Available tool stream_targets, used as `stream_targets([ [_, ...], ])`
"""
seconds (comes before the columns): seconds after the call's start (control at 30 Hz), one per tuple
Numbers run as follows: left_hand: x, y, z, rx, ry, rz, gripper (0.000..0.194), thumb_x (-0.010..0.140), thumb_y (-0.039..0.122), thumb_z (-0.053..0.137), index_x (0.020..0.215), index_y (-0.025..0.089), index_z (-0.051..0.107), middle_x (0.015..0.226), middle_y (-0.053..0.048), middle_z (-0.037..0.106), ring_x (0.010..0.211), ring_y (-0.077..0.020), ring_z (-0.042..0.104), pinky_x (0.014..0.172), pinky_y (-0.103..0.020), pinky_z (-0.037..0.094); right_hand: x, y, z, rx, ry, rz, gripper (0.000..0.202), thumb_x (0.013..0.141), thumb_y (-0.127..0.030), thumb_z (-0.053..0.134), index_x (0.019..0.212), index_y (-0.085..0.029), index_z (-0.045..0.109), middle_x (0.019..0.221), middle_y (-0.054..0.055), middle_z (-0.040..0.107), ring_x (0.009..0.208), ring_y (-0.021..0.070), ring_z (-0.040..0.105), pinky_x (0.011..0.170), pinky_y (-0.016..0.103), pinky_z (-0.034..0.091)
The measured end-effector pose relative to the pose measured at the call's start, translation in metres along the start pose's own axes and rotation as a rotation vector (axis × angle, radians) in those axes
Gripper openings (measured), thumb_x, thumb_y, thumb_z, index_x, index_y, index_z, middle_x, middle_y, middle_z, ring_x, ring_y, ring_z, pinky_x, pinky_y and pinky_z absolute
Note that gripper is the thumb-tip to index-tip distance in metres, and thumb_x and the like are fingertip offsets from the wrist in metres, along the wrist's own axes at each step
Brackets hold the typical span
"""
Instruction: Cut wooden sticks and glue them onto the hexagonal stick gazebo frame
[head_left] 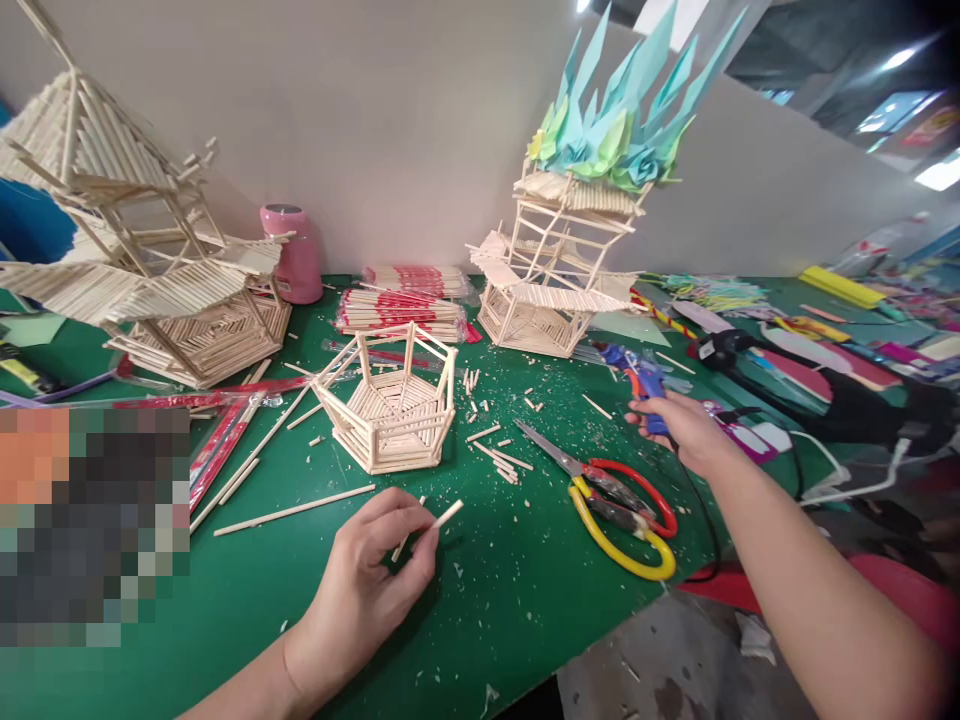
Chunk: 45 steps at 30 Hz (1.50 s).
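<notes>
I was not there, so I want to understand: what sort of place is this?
Probably a craft workshop: a green work table holds part-built stick structures, large scissors and cut wooden sticks, and the right hand holds a blue tool.

Scissors point(574, 468): metal blades, smooth; handles glossy, plastic-looking, red and yellow. Stick frame point(390, 420): pale wood, matt, ribbed by its rods. Spiky leaves point(626, 110): paper, matt, creased. Surface point(247, 600): green, smooth, low sheen. Pink container point(298, 255): smooth, glossy.
</notes>
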<state>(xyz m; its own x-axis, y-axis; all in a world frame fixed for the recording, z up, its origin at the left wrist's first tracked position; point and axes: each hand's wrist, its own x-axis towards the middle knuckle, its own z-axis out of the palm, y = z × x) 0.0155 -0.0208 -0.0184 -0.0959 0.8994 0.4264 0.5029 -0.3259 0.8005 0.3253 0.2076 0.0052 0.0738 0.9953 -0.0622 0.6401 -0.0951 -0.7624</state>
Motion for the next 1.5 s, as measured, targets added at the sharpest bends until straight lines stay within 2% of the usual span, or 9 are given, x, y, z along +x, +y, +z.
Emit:
stream_targets([
  [0.03,0.001,0.0,0.0,-0.01,0.004,-0.031,0.013,0.081,0.012,0.053,0.072,0.016,0.06,0.068,-0.001,0.058,0.059,-0.0089,0.054,0.054,-0.018,0.045,-0.01,-0.006,-0.003,0.079,-0.039,0.009,0.021,0.086,-0.033,0.052,0.083,-0.014,0.059,0.072,0.004,0.06,0.058,0.0135,0.057,0.054,0.028,0.049],
  [0.17,0.004,-0.001,-0.002,-0.017,-0.007,-0.129,0.013,0.082,0.016,0.052,0.072,0.017,0.061,0.066,-0.001,0.058,0.057,-0.0096,0.053,0.051,-0.018,0.043,-0.061,-0.034,-0.006,0.346,-0.107,-0.036,0.021,0.078,-0.042,0.056,0.079,-0.022,0.052,0.07,-0.001,0.057,0.055,0.012,0.053,0.054,0.026,0.046],
  [0.27,0.004,-0.001,-0.003,-0.013,-0.034,-0.169,0.013,0.081,0.018,0.053,0.071,0.017,0.061,0.063,0.0,0.058,0.055,-0.0094,0.051,0.049,-0.018,0.043,-0.102,-0.047,0.004,0.471,-0.253,-0.1,0.023,0.078,-0.042,0.06,0.089,-0.023,0.053,0.07,0.0,0.058,0.059,0.0134,0.053,0.055,0.026,0.044],
  [0.47,0.004,0.001,-0.005,-0.022,-0.048,-0.14,0.01,0.081,0.017,0.055,0.071,0.017,0.06,0.06,0.001,0.057,0.051,-0.0087,0.05,0.045,-0.017,0.042,-0.157,-0.05,0.029,0.465,-0.499,-0.271,0.021,0.088,-0.04,0.05,0.097,-0.021,0.052,0.06,-0.002,0.053,0.054,0.013,0.047,0.052,0.027,0.04],
  [0.57,0.005,0.0,-0.006,-0.003,-0.026,-0.062,0.009,0.08,0.014,0.055,0.074,0.016,0.061,0.063,0.0,0.059,0.052,-0.0084,0.052,0.048,-0.017,0.044,-0.166,-0.047,0.033,0.35,-0.56,-0.292,0.02,0.091,-0.04,0.045,0.094,-0.022,0.052,0.061,-0.002,0.05,0.055,0.0123,0.046,0.052,0.026,0.039],
  [0.8,0.004,-0.007,-0.01,0.08,0.038,0.024,0.011,0.081,0.008,0.054,0.081,0.017,0.061,0.072,-0.001,0.06,0.059,-0.0088,0.056,0.054,-0.017,0.047,-0.183,-0.054,0.034,0.29,-0.47,-0.131,0.033,0.086,-0.048,0.048,0.066,-0.022,0.044,0.061,-0.002,0.047,0.058,0.0135,0.045,0.055,0.029,0.037],
  [0.97,0.002,-0.009,-0.011,0.121,0.031,0.052,0.011,0.081,0.007,0.054,0.083,0.016,0.061,0.074,-0.001,0.06,0.062,-0.0081,0.057,0.057,-0.017,0.047,-0.189,-0.06,0.036,0.303,-0.508,-0.069,0.032,0.084,-0.051,0.05,0.068,-0.023,0.044,0.063,-0.002,0.047,0.056,0.0131,0.04,0.052,0.028,0.035],
  [1.33,0.002,-0.008,-0.012,0.113,0.031,0.057,0.013,0.081,0.007,0.053,0.086,0.016,0.061,0.076,-0.002,0.061,0.062,-0.0086,0.058,0.057,-0.017,0.047,-0.187,-0.062,0.038,0.311,-0.466,-0.126,0.028,0.085,-0.044,0.053,0.068,-0.022,0.049,0.062,-0.002,0.05,0.056,0.0117,0.043,0.051,0.025,0.039],
  [1.5,0.002,-0.008,-0.012,0.114,0.042,0.061,0.013,0.081,0.007,0.053,0.085,0.016,0.062,0.075,-0.002,0.061,0.062,-0.0087,0.058,0.057,-0.017,0.048,-0.185,-0.062,0.037,0.274,-0.485,-0.144,0.024,0.086,-0.045,0.05,0.079,-0.022,0.054,0.071,0.002,0.058,0.058,0.013,0.044,0.053,0.027,0.04],
])
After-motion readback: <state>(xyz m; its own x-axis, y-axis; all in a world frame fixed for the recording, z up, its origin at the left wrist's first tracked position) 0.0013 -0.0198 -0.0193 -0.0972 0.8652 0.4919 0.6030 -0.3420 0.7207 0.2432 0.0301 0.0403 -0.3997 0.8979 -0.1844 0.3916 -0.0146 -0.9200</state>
